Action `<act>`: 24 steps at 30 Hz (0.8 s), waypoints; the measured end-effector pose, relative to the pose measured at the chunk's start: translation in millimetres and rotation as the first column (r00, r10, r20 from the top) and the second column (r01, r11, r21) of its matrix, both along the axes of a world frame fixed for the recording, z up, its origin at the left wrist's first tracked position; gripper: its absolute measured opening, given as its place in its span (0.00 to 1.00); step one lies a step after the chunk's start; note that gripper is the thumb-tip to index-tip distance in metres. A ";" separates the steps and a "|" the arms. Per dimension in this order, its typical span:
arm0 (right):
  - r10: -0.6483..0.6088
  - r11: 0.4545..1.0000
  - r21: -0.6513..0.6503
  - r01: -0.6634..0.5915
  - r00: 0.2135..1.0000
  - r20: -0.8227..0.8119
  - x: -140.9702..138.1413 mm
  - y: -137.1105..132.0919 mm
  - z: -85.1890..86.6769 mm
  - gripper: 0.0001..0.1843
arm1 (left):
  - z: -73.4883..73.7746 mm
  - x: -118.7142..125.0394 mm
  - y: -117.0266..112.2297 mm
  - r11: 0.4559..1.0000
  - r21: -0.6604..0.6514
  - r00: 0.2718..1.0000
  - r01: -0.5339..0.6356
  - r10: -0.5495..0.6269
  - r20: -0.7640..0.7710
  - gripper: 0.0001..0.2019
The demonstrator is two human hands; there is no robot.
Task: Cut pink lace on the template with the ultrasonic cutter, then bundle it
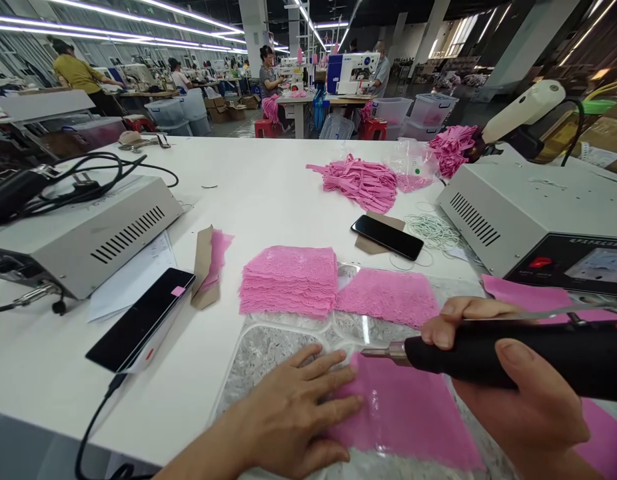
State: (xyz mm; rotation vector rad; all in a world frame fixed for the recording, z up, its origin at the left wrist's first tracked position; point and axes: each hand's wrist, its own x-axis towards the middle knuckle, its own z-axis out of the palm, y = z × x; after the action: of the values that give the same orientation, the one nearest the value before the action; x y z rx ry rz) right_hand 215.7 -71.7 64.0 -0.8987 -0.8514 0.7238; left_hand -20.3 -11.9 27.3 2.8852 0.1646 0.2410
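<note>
My left hand [301,410] lies flat with fingers spread, its fingertips on the left edge of a thin pink fabric piece [413,413]. My right hand [518,387] is wrapped round a black handheld ultrasonic welder [488,357], which has a pointed metal tip. That tip is at the upper left corner of the pink fabric piece; I cannot tell whether it touches. A clear sheet [253,357] over a grey marbled surface lies under the fabric. Just beyond are a stack of pink lace pieces [288,283] and a smaller lace pile [388,297]. More pink fabric [528,291] lies at the right.
Grey control boxes stand left [88,227] and right [538,213]. A phone [143,320] with a cable lies at left, another phone [387,237] farther back. Pink straps [361,183] and pale elastic cord [433,231] lie behind. Other people work at sewing machines beyond the table.
</note>
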 end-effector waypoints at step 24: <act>0.080 0.995 0.056 -0.084 0.995 0.063 -8.8 3.9 -1.2 0.03 | -3.1 -0.5 1.8 1.000 -0.029 0.998 0.007 -0.005 0.056 0.23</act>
State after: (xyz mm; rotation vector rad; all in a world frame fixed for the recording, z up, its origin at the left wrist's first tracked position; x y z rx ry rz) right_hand 206.9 -67.8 62.8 -0.8409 -0.9631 0.7423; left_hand -20.7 -10.2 24.3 2.8466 0.1480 0.3149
